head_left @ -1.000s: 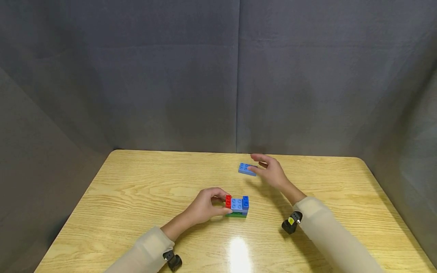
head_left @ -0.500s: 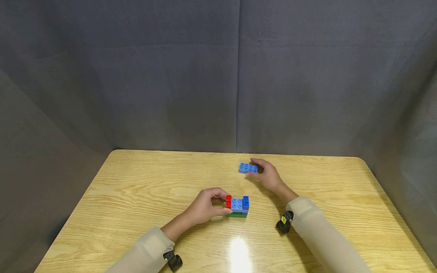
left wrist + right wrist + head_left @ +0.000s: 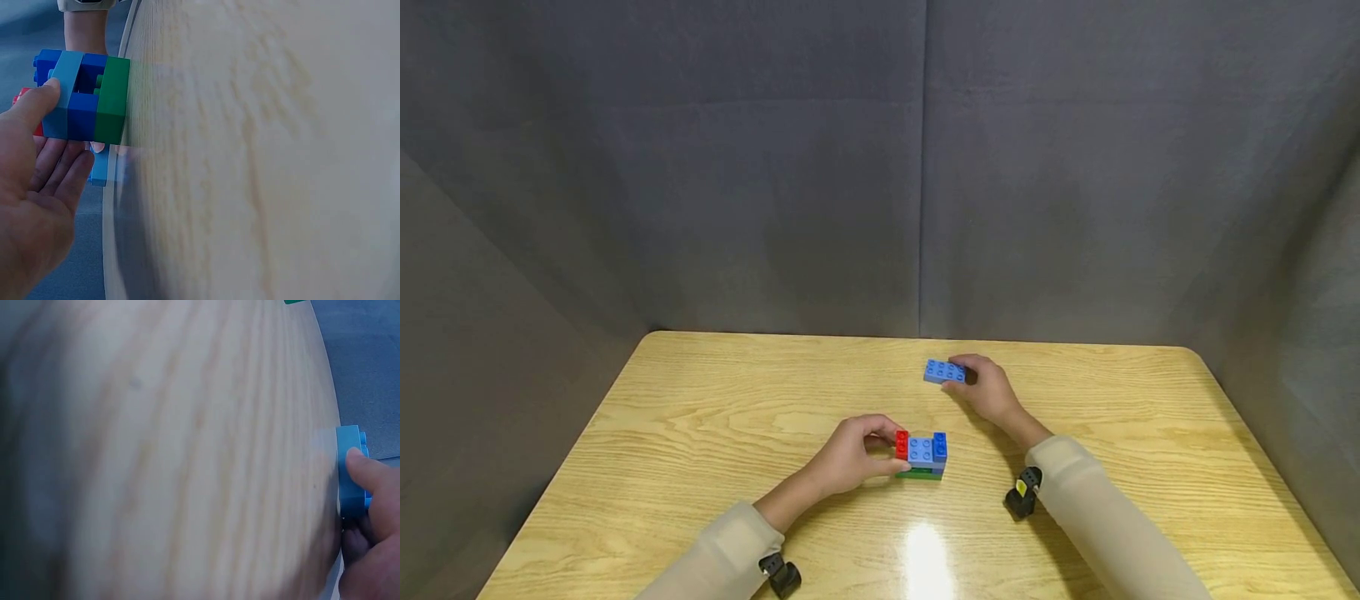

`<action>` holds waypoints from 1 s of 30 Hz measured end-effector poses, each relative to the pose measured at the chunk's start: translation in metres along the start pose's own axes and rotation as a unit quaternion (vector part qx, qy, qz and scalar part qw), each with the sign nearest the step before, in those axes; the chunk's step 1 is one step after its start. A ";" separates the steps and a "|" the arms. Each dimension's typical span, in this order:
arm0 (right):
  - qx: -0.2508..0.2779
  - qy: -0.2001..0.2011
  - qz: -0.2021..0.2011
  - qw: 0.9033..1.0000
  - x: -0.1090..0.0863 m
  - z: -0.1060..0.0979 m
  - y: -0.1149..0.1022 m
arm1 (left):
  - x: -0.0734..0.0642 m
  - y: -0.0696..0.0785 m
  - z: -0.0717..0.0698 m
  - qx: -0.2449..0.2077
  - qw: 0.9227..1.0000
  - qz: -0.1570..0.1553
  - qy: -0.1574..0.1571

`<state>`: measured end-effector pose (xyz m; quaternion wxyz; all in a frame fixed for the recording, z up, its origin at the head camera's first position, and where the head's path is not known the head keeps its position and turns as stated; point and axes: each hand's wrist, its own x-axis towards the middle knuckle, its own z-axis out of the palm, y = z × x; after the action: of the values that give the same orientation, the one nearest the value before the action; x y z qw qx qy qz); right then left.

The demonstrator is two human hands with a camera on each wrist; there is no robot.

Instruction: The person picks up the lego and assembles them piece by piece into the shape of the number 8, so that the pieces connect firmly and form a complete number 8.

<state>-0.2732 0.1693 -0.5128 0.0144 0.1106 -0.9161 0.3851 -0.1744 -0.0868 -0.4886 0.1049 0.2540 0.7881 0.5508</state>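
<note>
My left hand [image 3: 850, 454] grips the left side of a small building-brick stack [image 3: 921, 450] standing on the table. The stack has a green brick [image 3: 112, 103] at the bottom, dark blue ones above it, then a light blue layer. On top sit a red brick [image 3: 902, 443] at the left end and a dark blue brick [image 3: 940, 445] at the right end. Farther back, my right hand [image 3: 992, 396] pinches the right end of a loose light blue brick [image 3: 938, 372] between thumb and fingers. In the right wrist view, the thumb presses against the side of that brick [image 3: 350, 475].
The wooden table [image 3: 715, 417] ends at a grey curtain [image 3: 790, 208] behind it, with more curtain at both sides. A black wrist camera [image 3: 782, 575] hangs by the left sleeve, another wrist camera [image 3: 1021, 496] by the right.
My right hand has come left and down onto the light blue brick, and its thumb and fingers have taken the brick's right end. Left hand and stack have stayed put.
</note>
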 end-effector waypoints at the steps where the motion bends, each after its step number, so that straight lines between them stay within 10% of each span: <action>1: -0.002 0.001 0.002 1.000 0.000 0.000 0.000 | 0.000 0.000 0.000 -0.001 1.000 0.000 0.000; 30: 0.061 -0.006 0.001 0.998 -0.019 -0.035 -0.012 | 0.001 -0.001 0.001 -0.005 1.000 -0.011 0.002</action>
<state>-0.2541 0.1892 -0.4819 0.0020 0.1125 -0.8911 0.4396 -0.1752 -0.0854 -0.4892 0.1102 0.2438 0.7886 0.5537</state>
